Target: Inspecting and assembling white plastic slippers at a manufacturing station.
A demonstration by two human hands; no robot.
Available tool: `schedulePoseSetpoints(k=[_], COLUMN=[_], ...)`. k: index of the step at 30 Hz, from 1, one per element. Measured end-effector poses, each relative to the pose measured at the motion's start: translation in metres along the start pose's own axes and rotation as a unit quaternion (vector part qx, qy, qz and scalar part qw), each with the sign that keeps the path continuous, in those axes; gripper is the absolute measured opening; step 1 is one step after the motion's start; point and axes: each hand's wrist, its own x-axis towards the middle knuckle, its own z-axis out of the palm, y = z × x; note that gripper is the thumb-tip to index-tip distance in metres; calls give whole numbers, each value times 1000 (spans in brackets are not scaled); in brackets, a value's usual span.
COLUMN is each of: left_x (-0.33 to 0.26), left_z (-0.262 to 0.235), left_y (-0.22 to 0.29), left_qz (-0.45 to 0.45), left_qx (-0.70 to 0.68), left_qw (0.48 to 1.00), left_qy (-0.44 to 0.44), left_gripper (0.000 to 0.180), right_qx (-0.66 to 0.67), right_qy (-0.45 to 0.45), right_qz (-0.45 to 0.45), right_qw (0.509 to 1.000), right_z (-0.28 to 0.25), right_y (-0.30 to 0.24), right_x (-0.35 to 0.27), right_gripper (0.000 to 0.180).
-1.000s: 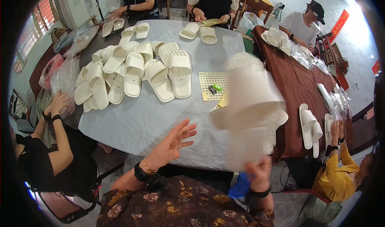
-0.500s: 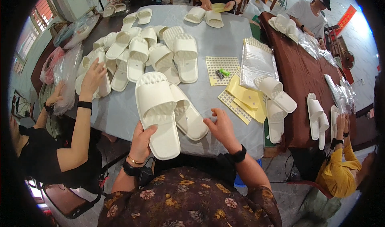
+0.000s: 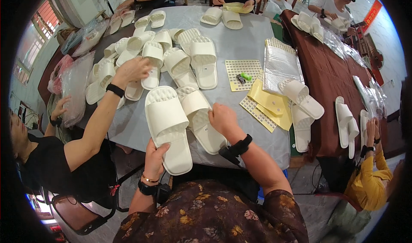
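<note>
My left hand [image 3: 155, 158] grips the heel end of a white slipper [image 3: 179, 155], thumb on top of the sole, toe pointing away from me. Just right of it lies a second white slipper [image 3: 210, 135], partly covered by the first, with a small printed sticker on its insole. My right hand [image 3: 224, 122] is closed at the right edge of this second slipper's strap; its fingertips are partly hidden. Beyond both hands, a pile of white slippers [image 3: 175, 62] covers the far left of the table.
Yellow sticker sheets [image 3: 243, 67], a bright green item [image 3: 246, 76] and a silver bubble pouch [image 3: 281, 71] lie to the right, near more slippers [image 3: 302, 122]. At left, a co-worker's hand [image 3: 136, 69] reaches into the pile. Other people work around the grey-covered table [image 3: 243, 37].
My right hand has moved up and left, closing at the second slipper's strap, and that slipper has shifted slightly. The left co-worker's hand has moved right over the pile.
</note>
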Motion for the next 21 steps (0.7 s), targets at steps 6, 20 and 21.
schedulePoseSetpoints(k=[6, 20, 21], left_x=[15, 33, 31], left_z=[14, 54, 60], left_y=[-12, -39, -39], left_qz=[-23, 352, 368], left_qx=[7, 600, 585], left_qw=[999, 719, 722], left_qy=[-38, 14, -20], left_gripper=[46, 59, 54], right_qx=[20, 130, 130], right_qy=[84, 96, 94], right_qz=[52, -6, -4], right_qw=[995, 987, 987], right_z=[-40, -49, -47], right_y=[42, 46, 44], right_x=[-39, -108, -107], right_gripper=[24, 15, 15])
